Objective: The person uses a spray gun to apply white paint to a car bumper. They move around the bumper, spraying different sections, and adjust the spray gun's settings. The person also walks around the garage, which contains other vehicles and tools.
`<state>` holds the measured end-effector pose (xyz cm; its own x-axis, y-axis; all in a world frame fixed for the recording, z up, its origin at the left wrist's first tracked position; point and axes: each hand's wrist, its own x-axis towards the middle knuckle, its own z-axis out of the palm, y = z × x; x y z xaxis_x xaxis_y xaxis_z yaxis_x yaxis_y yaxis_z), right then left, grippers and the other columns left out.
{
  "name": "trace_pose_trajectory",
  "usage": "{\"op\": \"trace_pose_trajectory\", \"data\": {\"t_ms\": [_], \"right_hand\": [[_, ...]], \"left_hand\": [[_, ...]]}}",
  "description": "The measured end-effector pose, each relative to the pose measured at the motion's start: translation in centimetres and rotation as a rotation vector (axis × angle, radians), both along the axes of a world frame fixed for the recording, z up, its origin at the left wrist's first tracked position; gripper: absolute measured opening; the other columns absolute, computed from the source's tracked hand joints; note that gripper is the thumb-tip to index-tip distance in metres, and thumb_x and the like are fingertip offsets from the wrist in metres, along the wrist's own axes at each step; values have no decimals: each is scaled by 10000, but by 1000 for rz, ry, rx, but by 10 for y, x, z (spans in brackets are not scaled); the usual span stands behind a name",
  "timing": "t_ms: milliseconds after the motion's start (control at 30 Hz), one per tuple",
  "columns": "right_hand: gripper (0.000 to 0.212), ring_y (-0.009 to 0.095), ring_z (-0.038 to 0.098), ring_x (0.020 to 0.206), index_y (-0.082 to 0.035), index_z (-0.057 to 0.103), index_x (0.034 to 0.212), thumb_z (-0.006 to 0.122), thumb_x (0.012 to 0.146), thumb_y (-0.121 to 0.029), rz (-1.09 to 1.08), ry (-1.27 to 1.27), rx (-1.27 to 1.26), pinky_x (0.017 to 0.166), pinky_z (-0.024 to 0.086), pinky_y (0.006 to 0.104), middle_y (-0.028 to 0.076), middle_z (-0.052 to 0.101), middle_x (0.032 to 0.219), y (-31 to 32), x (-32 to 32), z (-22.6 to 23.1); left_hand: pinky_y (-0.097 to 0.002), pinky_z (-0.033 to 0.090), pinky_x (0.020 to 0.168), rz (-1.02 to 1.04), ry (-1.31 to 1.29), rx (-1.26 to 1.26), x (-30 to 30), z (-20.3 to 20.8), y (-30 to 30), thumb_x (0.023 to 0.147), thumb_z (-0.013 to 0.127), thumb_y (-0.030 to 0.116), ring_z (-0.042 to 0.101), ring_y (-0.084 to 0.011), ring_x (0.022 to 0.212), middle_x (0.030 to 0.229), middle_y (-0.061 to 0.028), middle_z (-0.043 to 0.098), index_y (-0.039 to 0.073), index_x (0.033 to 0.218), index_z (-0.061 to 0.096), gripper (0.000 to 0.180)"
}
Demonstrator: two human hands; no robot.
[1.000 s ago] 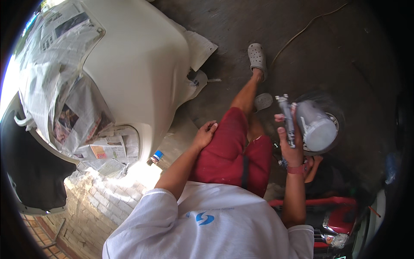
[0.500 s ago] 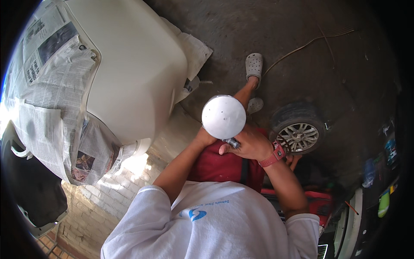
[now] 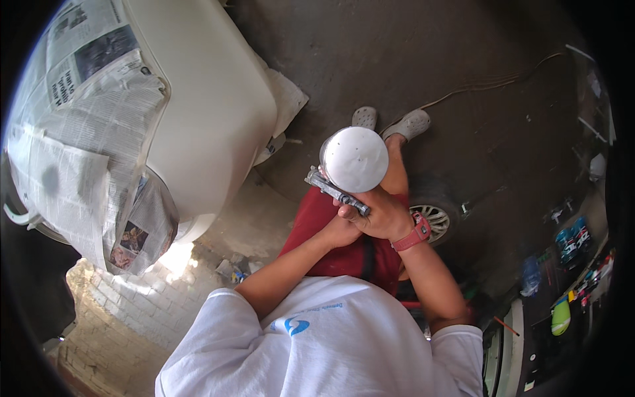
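My right hand (image 3: 383, 215) grips the spray gun (image 3: 336, 192) over my shorts (image 3: 307, 221); left hand (image 3: 340, 231) is against the right, grip unclear. Gun's axis runs far-left to near-right. Round white cup (image 3: 357, 159) faces up, contents hidden.

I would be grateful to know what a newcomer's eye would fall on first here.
The eye would probably fall first on the white round cup of the spray gun in the right hand, near the middle. Next come the newspaper sheets on the cream car body at the left.
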<state>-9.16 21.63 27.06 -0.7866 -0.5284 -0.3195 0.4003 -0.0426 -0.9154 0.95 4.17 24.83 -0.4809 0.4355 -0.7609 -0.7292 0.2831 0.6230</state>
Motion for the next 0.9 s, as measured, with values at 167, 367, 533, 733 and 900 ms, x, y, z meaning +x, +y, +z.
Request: {"op": "trace_pose_trajectory", "data": {"t_ms": [167,367,533,733,900], "right_hand": [[850,233,728,1037,-42,494,1636,504,1082,-687,19,88,-21,1028,547,410,139,750,1125,34,-42,60],[775,229,723,1025,-100,487,1655,413,1125,-660,48,301,98,1015,550,397,136,753,1109,92,-92,158],[759,156,688,935,-181,459,1681,459,1107,-677,7,98,-22,904,589,343,87,745,1010,154,-129,234],[880,158,709,1020,-166,403,1707,420,1062,-765,-45,107,9,626,582,243,114,755,1152,192,-188,290],[926,221,758,1024,-6,500,1598,334,1086,-760,-71,236,108,946,604,375,133,774,1128,205,-253,294]], "left_hand": [[-404,551,1010,62,-29,73,-47,59,36,1032,657,53,647,-251,1182,1249,-129,672,-9,1290,631,267],[-391,534,1070,114,162,128,-106,136,96,1005,732,73,657,-220,1247,1292,-106,710,2,1390,609,410],[-374,557,1003,167,262,304,-154,179,162,1043,735,104,673,-173,1154,1174,-73,730,-21,1224,686,225],[-302,564,919,210,380,551,-226,205,209,1055,744,99,672,-81,960,988,15,739,35,929,650,169],[-287,546,919,151,447,571,-298,207,228,1056,761,130,656,-56,992,981,30,747,42,933,664,180]]}}
